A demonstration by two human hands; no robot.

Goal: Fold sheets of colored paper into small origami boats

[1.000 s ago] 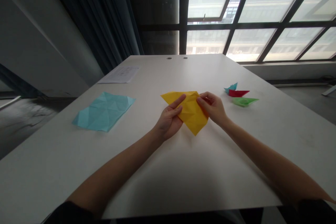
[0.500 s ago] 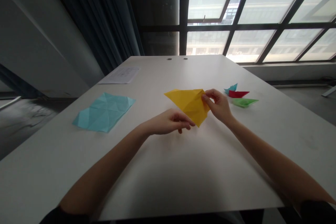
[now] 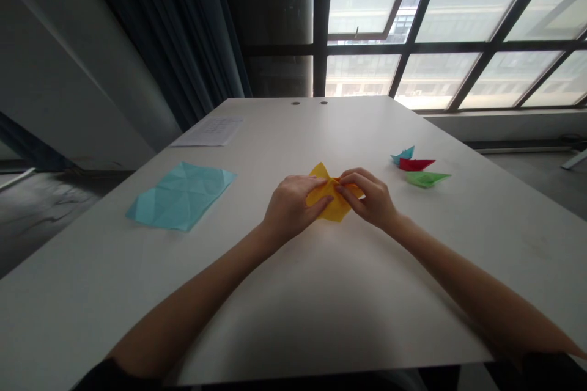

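A yellow sheet of origami paper (image 3: 337,208), partly folded, is held between both hands just above the middle of the table. My left hand (image 3: 293,203) grips its left side, thumb on the near face and fingers along the upper part. On the right side, my right hand (image 3: 370,195) pinches the paper near its top with thumb and fingertips. The fingertips of both hands nearly meet there, and they hide part of the folds.
A creased light-blue paper sheet (image 3: 183,197) lies on the white table (image 3: 293,317) at left. Behind it is a printed page (image 3: 211,132). Small folded paper boats sit at right: blue (image 3: 403,156), red (image 3: 416,165) and green (image 3: 427,179). Windows stand beyond the table.
My left hand has moved up and taken hold of the yellow paper's left side. The paper has been turned and drawn in between both hands, and its long left point no longer shows.
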